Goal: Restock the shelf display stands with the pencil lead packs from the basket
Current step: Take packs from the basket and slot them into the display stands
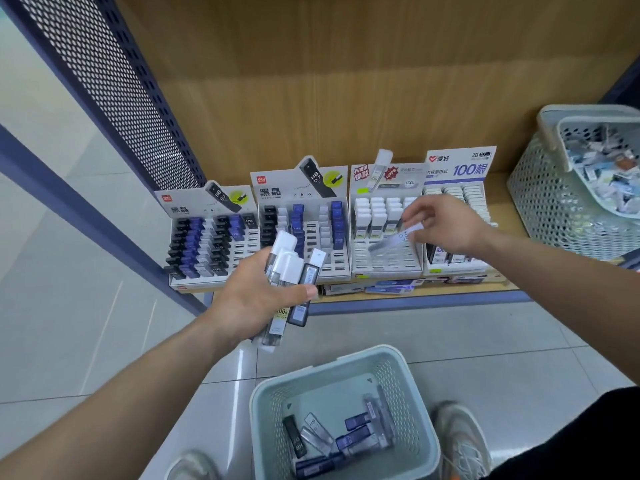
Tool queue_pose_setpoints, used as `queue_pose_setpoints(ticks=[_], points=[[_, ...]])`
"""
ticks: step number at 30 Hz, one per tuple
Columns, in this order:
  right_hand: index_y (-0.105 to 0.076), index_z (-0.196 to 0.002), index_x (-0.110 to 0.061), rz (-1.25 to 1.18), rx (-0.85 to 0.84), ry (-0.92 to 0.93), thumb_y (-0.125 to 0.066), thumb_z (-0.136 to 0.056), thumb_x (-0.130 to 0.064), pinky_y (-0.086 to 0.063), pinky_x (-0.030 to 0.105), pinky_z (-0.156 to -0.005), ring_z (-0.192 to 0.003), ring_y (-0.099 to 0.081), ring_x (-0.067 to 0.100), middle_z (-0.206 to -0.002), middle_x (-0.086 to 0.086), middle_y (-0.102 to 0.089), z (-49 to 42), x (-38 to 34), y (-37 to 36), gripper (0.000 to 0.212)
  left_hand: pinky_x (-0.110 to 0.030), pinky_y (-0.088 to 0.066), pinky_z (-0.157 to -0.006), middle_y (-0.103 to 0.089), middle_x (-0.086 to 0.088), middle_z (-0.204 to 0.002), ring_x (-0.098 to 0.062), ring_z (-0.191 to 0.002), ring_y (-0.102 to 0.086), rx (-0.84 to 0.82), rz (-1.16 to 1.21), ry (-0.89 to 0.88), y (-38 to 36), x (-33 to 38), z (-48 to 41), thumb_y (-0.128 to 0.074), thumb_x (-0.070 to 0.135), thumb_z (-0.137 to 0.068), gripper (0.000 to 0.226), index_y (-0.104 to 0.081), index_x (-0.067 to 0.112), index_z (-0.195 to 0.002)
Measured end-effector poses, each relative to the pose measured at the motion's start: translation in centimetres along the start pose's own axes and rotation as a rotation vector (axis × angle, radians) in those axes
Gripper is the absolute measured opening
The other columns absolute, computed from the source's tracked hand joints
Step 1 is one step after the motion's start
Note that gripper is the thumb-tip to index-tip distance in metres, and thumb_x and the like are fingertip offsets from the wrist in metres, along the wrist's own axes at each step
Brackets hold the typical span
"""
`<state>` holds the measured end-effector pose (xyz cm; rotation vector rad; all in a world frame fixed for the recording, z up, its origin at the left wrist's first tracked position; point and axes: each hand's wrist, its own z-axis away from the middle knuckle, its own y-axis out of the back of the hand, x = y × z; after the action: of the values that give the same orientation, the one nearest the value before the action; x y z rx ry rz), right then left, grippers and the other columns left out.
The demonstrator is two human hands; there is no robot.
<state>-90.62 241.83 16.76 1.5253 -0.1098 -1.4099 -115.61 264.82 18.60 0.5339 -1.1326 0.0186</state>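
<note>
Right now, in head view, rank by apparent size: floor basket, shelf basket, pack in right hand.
Unsure between floor basket and shelf basket: first is nearer, second cut off.
Smallest: pack in right hand.

Bright, even light; wide-angle bending at edges (right hand (446, 225) blurred).

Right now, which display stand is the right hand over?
The third stand from the left, bearing the red starburst: the right hand holds a clear pack over its slots.
</note>
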Motion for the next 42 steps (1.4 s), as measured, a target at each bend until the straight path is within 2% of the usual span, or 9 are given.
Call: queue_pose_setpoints(ticks=[2, 6, 9, 14, 17, 22, 28, 36, 42], points=[[-0.066, -0.092, -0.02, 0.042, 0.125, -0.04, -0.081, -0.078, -0.007, -0.042, 0.019, -0.054, -0.063, -0.057, 0.014, -0.087, -0.001, -0.069, -0.9, 0.6, 0.6, 0.025, -0.017, -0.049, -0.057, -0.076, 0.01, -0.084, -0.003, -0.068, -0.069, 0.004, -0.015, 0.006, -0.2, -0.1, -0.3, -0.091, 0.031, -0.073, 0.035, -0.067, 0.025, -0.098], [-0.07, -0.091, -0.019, 0.061, 0.215, -0.092, -0.083, -0.08, -0.012, -0.041, 0.014, -0.057, -0.073, -0.062, 0.011, -0.085, 0.001, -0.069, -1.6, 2.0, 1.6, 0.019, -0.012, -0.043, -0.043, -0.075, 0.008, -0.077, 0.001, -0.055, -0.063, -0.014, 0.012, 0.022, -0.6, -0.3, -0.8, -0.091, 0.028, -0.072, 0.036, -0.067, 0.024, -0.098], [-0.072, -0.093, -0.018, 0.039, 0.184, -0.059, -0.08, -0.083, -0.012, -0.045, 0.017, -0.065, -0.082, -0.067, 0.014, -0.085, 0.001, -0.072, -1.7, 1.4, 1.2, 0.015, -0.011, -0.043, -0.045, -0.075, 0.01, -0.077, 0.002, -0.057, -0.064, -0.011, -0.005, 0.017, -0.5, -0.3, -1.2, -0.091, 0.029, -0.071, 0.035, -0.067, 0.024, -0.097], [-0.071, -0.088, -0.022, -0.084, 0.049, 0.088, -0.08, -0.082, -0.008, -0.054, 0.019, -0.074, -0.069, -0.066, 0.002, -0.079, -0.002, -0.07, -1.8, -2.4, -2.0, 0.018, -0.024, -0.051, -0.066, -0.077, 0.011, -0.087, -0.004, -0.073, -0.071, 0.036, -0.06, 0.043, 1.6, -1.2, -1.3, -0.09, 0.032, -0.073, 0.035, -0.068, 0.025, -0.099], [-0.069, -0.086, -0.023, -0.107, -0.013, 0.139, -0.079, -0.083, -0.007, -0.055, 0.023, -0.073, -0.068, -0.064, 0.006, -0.08, -0.001, -0.067, -2.2, -4.4, -4.1, 0.019, -0.027, -0.054, -0.071, -0.077, 0.014, -0.09, -0.006, -0.079, -0.072, 0.085, -0.072, 0.074, 3.2, -2.2, -0.9, -0.09, 0.035, -0.073, 0.038, -0.068, 0.027, -0.103], [-0.068, -0.083, -0.024, -0.008, -0.025, 0.166, -0.08, -0.082, -0.009, -0.044, 0.006, -0.061, -0.068, -0.06, 0.003, -0.079, -0.004, -0.065, -3.3, -6.0, -6.4, 0.02, -0.008, -0.043, -0.046, -0.075, 0.018, -0.077, 0.003, -0.058, -0.066, 0.111, -0.053, 0.072, 4.5, -3.0, -0.4, -0.09, 0.029, -0.074, 0.032, -0.068, 0.025, -0.097], [-0.07, -0.086, -0.013, 0.062, -0.088, 0.141, -0.08, -0.082, -0.005, -0.052, 0.017, -0.067, -0.075, -0.067, 0.015, -0.082, 0.004, -0.071, -3.6, -6.1, -8.4, 0.013, -0.016, -0.048, -0.062, -0.076, 0.018, -0.084, 0.001, -0.072, -0.07, 0.103, -0.051, 0.067, 5.4, -3.4, -0.1, -0.09, 0.029, -0.074, 0.032, -0.068, 0.028, -0.098], [-0.07, -0.082, -0.017, 0.134, -0.116, 0.153, -0.081, -0.081, -0.006, -0.045, 0.006, -0.059, -0.07, -0.064, 0.007, -0.081, 0.0, -0.07, -3.3, -5.7, -9.1, 0.016, -0.012, -0.048, -0.061, -0.075, 0.021, -0.085, 0.004, -0.074, -0.07, 0.101, -0.004, 0.062, 5.9, -3.5, -0.3, -0.09, 0.029, -0.075, 0.035, -0.067, 0.03, -0.101], [-0.07, -0.082, -0.019, 0.199, -0.166, 0.168, -0.081, -0.081, -0.009, -0.055, 0.02, -0.071, -0.078, -0.069, 0.012, -0.081, -0.004, -0.071, -2.6, -5.5, -9.2, 0.015, -0.006, -0.045, -0.052, -0.075, 0.021, -0.083, 0.005, -0.069, -0.068, 0.12, 0.039, 0.044, 5.9, -3.3, -0.2, -0.088, 0.026, -0.077, 0.031, -0.066, 0.028, -0.099]])
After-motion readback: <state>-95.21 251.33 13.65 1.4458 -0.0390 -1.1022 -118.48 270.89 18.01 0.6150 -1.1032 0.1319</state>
